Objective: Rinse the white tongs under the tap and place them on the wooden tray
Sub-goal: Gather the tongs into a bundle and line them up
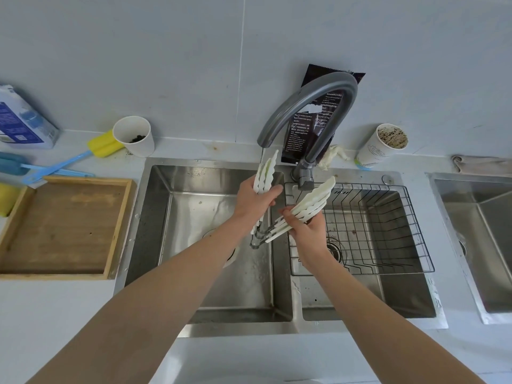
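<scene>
Under tap (327, 84), left hand (255, 198), right hand (307, 231), grip seemingly curled round white tongs (314, 196)

Left hand (253, 199), right hand (307, 231) gripping white tongs (315, 196) under tap (313, 95)

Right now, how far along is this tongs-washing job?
Midway. Water runs from the tap, and the left hand holds one arm of the white tongs in the stream while the right hand grips the other arm, over the sink. Left to do: finish the rinse and set them on the wooden tray, which they have not reached.
</scene>
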